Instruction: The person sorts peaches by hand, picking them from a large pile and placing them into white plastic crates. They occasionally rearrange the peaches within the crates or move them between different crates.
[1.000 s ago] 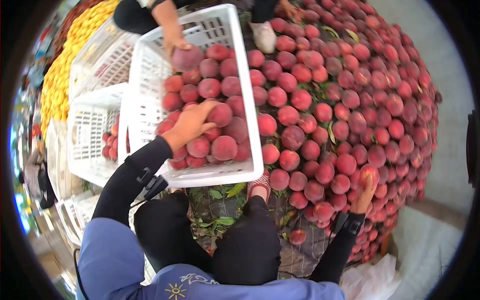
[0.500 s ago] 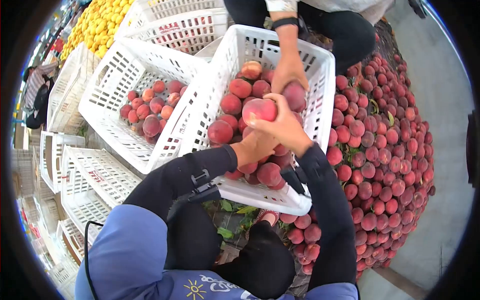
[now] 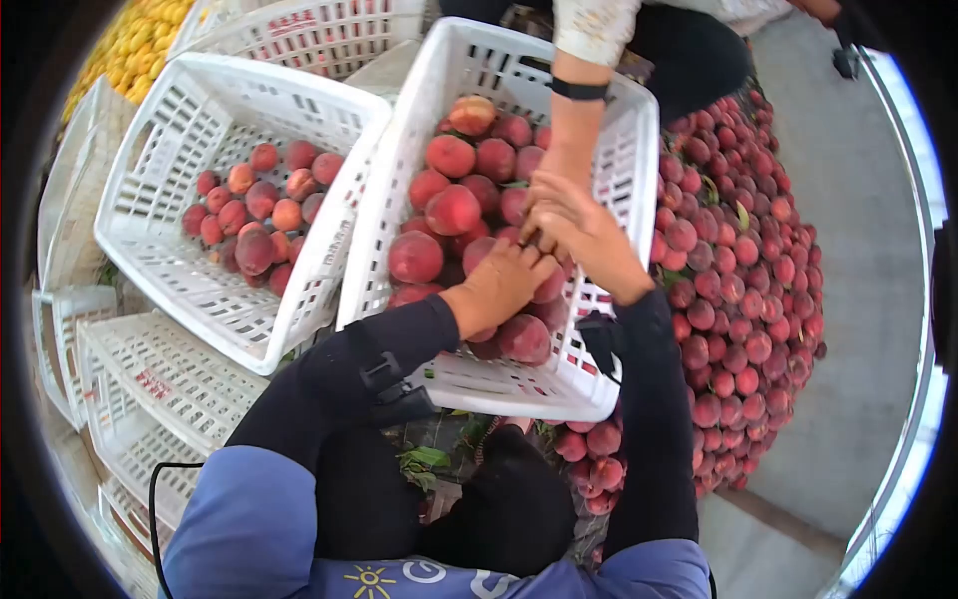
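A white plastic crate (image 3: 364,270) stands before me, partly filled with dark red peaches (image 3: 454,210). My left hand (image 3: 499,285) lies palm down on the peaches near the crate's middle, its fingers spread over them. Just above it, my right hand (image 3: 584,240) reaches left with fingers apart and bent. No peach shows in it, though its palm is hidden. Another person's hand (image 3: 567,165), with a black wristband (image 3: 579,90), reaches into the same crate from the far side. Its fingers are hidden behind my right hand.
To the left, a second white crate (image 3: 150,235) holds smaller peaches (image 3: 261,200). A large heap of peaches (image 3: 738,299) covers the ground on the right. Other crates (image 3: 170,374) stand along the left side, and yellow fruit (image 3: 125,50) is piled at the far left.
The red-pink peach that my right hand held up is no longer in it. Both my hands are now lower, among the peaches. The peach in the other person's hand is out of sight.
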The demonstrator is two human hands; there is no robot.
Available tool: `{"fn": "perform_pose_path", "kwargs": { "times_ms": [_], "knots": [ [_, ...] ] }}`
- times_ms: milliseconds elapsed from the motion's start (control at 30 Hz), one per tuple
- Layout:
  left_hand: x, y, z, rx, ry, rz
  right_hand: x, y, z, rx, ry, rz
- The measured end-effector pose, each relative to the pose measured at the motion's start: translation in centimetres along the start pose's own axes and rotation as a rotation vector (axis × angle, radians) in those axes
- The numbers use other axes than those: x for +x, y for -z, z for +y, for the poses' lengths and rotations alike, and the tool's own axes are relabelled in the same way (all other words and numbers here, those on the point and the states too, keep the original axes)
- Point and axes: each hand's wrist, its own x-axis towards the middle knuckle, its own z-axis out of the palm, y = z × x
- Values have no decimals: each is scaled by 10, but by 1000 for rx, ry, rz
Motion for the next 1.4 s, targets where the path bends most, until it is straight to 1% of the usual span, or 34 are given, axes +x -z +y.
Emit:
{"fn": "perform_pose_path", "kwargs": {
  "times_ms": [33, 100, 133, 167, 200, 233, 267, 300, 333, 367, 400, 433, 467, 500, 533, 567, 633, 700, 733, 767, 833, 867, 933, 967, 1000, 1067, 1100, 1167, 1200, 1233, 1267, 1300, 1367, 1400],
  "knots": [
    [0, 3, -1, -93, -7, 20, -35, 10, -16, 30, -10, 137],
    [1, 16, -2, -239, 66, -3, -103, 29, -9, 49, 11, 438],
    [0, 19, -5, -291, 75, 30, -135, 32, -13, 71, -18, 570],
    [2, 19, -9, -355, 60, 91, -169, 35, 0, 75, -52, 730],
    [6, 27, -14, -393, 4, 185, -201, 32, 12, 65, -86, 865],
    [10, 38, -21, -329, -11, 175, -235, 31, 38, 105, -164, 988],
    [13, 40, -27, -254, 15, 258, -269, 26, 63, 125, -213, 1056],
    [15, 45, -39, -197, 5, 290, -294, 15, 80, 235, -275, 1149],
    [21, 60, -43, -166, 48, 253, -318, 1, 101, 298, -310, 1198],
    [16, 48, -67, -99, 87, 147, -340, -13, 121, 361, -346, 1251],
    [14, 40, -85, -53, 73, 113, -351, -30, 132, 409, -378, 1274],
    [13, 41, -91, 7, 93, 32, -358, -49, 140, 455, -410, 1300],
    [8, 31, -104, 10, 77, -26, -362, -64, 147, 476, -418, 1281],
    [4, 25, -112, -70, 69, -120, -365, -79, 155, 499, -423, 1255],
    [1, 22, -114, 49, -8, -162, -371, -95, 173, 529, -439, 1239],
    [-1, 23, -114, 61, -23, -175, -370, -106, 187, 562, -443, 1207],
    [2, 25, -116, 88, -23, -214, -360, -117, 187, 579, -431, 1223],
    [11, 26, -127, 109, -39, -305, -360, -120, 182, 516, -388, 1199],
    [23, 32, -120, 65, 55, -393, -364, -122, 183, 521, -367, 1208],
    [28, 27, -122, 29, 111, -338, -371, -122, 181, 559, -424, 1189],
    [47, 32, -100, 21, 22, -194, -386, -128, 195, 383, -386, 1288],
    [55, 35, -89, 13, 0, -203, -397, -126, 200, 385, -397, 1311],
    [65, 42, -70, -209, 42, -165, -416, -108, 206, 158, -458, 1494],
    [66, 47, -66, -210, 33, -168, -425, -95, 210, 278, -571, 1583],
    [66, 53, -63, -157, 44, -179, -433, -81, 219, -22, -529, 1639],
    [60, 64, -65, -81, 46, -173, -447, -45, 228, -365, -605, 1600],
    [52, 69, -77, -80, 72, -175, -452, -28, 234, -369, -608, 1609],
    [32, 85, -94, -38, 123, -165, -462, 7, 247, -693, -564, 1665],
    [17, 90, -125, 143, 81, -132, -469, 23, 257, -702, -566, 1666],
    [3, 99, -142, 187, 65, -116, -477, 37, 272, -798, -681, 1720],
    [-13, 106, -160, 304, 42, -77, -483, 48, 282, -894, -794, 1769],
    [-29, 115, -179, 357, 74, -89, -489, 57, 287, -901, -787, 1769],
    [-56, 121, -198, 558, 6, -24, -497, 71, 293, -1005, -1187, 1491],
    [-59, 119, -196, 555, 12, -21, -498, 77, 290, -840, -1231, 1461]
  ]
}}
